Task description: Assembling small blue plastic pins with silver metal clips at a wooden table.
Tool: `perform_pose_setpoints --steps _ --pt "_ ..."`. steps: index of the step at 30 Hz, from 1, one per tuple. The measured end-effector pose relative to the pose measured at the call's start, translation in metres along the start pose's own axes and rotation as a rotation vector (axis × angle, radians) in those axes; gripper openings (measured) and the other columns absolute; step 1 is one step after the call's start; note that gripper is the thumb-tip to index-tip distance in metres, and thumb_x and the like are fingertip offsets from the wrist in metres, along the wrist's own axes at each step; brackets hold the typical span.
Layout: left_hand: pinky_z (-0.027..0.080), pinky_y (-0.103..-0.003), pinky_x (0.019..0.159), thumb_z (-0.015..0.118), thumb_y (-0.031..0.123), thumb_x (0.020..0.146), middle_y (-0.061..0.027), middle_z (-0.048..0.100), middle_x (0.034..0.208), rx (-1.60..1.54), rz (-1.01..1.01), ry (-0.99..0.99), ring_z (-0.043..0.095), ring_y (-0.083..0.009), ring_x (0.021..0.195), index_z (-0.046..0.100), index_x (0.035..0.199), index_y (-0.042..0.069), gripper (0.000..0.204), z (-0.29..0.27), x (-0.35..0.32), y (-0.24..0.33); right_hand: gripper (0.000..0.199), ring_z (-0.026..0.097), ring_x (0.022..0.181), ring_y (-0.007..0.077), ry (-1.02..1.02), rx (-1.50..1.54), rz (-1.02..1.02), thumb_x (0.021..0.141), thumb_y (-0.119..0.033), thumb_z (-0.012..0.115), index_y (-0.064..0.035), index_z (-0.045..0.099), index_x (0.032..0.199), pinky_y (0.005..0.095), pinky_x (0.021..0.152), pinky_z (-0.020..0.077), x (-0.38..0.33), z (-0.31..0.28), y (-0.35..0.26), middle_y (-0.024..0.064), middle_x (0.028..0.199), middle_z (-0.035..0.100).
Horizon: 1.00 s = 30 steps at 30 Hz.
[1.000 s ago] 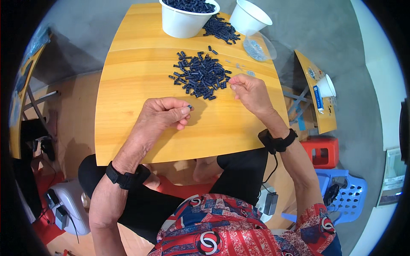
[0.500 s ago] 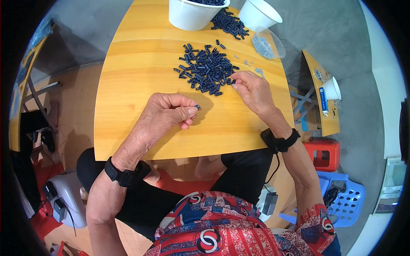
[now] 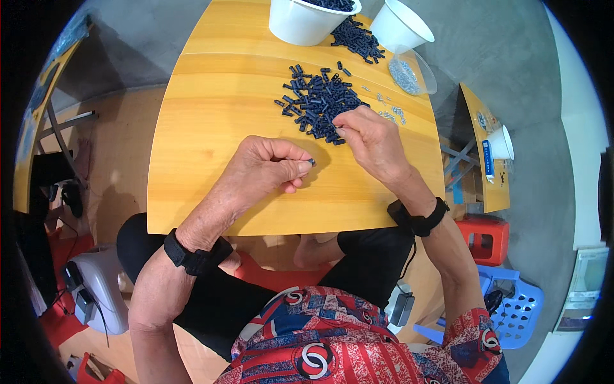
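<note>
While the left hand [image 3: 268,169] keeps pinching one small dark piece [image 3: 311,162], the right hand [image 3: 371,137] has reached the pile [image 3: 320,102] just ahead; its fingertips close on another.

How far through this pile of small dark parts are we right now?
Looks early. Done: only a few small silvery pieces lie aside. In hand: the left hand pinches one dark part; the right hand picks at the pile. Left: most of that pile, a second heap and a full white tub.
</note>
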<state>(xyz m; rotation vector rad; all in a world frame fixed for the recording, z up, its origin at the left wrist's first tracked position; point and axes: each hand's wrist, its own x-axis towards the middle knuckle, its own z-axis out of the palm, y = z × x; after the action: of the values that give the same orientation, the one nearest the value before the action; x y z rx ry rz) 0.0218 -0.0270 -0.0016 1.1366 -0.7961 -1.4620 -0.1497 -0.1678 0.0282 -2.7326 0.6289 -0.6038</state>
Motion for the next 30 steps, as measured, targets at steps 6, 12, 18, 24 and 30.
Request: perform_pose_setpoints --steps 6,12,18,24,30 --pt "0.046 -0.019 0.054 0.063 0.007 0.084 -0.0036 0.061 0.067 -0.015 0.012 -0.018 0.055 -0.0067 0.058 0.066 0.087 -0.003 0.011 0.000 0.000 0.000 0.005 0.057 0.068 0.0298 0.006 -0.070 -0.024 0.076 -0.005 0.061 -0.0061 0.060 0.081 0.0375 0.060 0.0462 0.002 0.008 0.011 0.0097 0.073 0.055" --pt "0.046 -0.019 0.054 0.062 0.007 0.085 -0.0037 0.061 0.067 -0.003 0.019 -0.016 0.055 -0.0071 0.058 0.066 0.087 -0.003 0.011 0.000 0.000 -0.001 0.005 0.058 0.070 0.0299 0.001 -0.068 0.061 0.076 -0.006 0.061 -0.0064 0.061 0.082 0.0367 0.061 0.0466 -0.004 -0.001 0.014 0.0103 0.076 0.057" --pt "0.050 -0.020 0.057 0.065 0.008 0.083 -0.0034 0.063 0.070 0.018 -0.006 -0.026 0.058 -0.0071 0.061 0.066 0.091 -0.001 0.012 0.000 0.001 -0.002 0.008 0.059 0.071 0.0297 0.032 0.005 0.029 0.077 -0.005 0.061 -0.0052 0.062 0.085 0.0359 0.062 0.0470 -0.002 0.000 0.003 0.0106 0.077 0.057" --pt "0.049 -0.020 0.057 0.065 0.008 0.083 -0.0034 0.063 0.070 0.035 0.002 -0.028 0.058 -0.0071 0.060 0.066 0.091 -0.002 0.013 -0.002 0.002 -0.003 0.011 0.059 0.072 0.0289 -0.011 -0.022 0.001 0.077 -0.004 0.061 -0.0056 0.064 0.087 0.0353 0.063 0.0478 -0.006 0.004 0.002 0.0102 0.080 0.058" --pt "0.049 -0.020 0.056 0.064 0.008 0.084 -0.0030 0.063 0.070 0.016 0.000 -0.037 0.057 -0.0068 0.060 0.066 0.090 -0.002 0.012 -0.002 0.000 -0.001 0.017 0.060 0.075 0.0253 -0.046 -0.046 0.063 0.076 0.002 0.060 -0.0027 0.064 0.092 0.0309 0.067 0.0482 -0.004 -0.007 0.002 0.0107 0.083 0.061"
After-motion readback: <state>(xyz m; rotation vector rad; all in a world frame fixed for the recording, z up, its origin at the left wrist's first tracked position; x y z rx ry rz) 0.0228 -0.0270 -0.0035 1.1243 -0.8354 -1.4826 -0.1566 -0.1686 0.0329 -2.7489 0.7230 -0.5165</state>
